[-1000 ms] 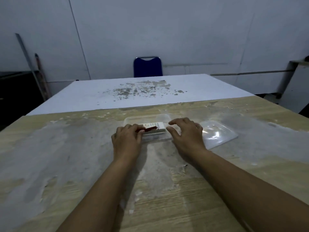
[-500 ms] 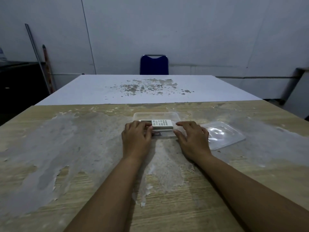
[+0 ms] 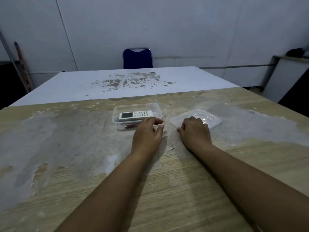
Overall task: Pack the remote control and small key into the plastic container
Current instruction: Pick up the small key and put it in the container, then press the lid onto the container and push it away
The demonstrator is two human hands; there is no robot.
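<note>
I read this as the closing step: the white rectangular remote control (image 3: 135, 114) lies inside the clear rectangular plastic container (image 3: 117, 109), and the small dark-red key (image 3: 131, 126) lies just near of it, also inside. What I need next is the clear plastic lid (image 3: 212, 121), flat on the worn wooden table (image 3: 66, 164) just right of the container, lifted and seated over the rim.

My left hand (image 3: 147, 136) rests at the container's near right corner, fingers loosely spread and holding nothing. My right hand (image 3: 194, 131) sits on the lid's near left edge, fingers curled down; I cannot tell whether they have gripped it.

Half a second ago both hands flanked the container's near side, the left one touching the remote; since then the right has moved over to the lid and the left has slid right.
</note>
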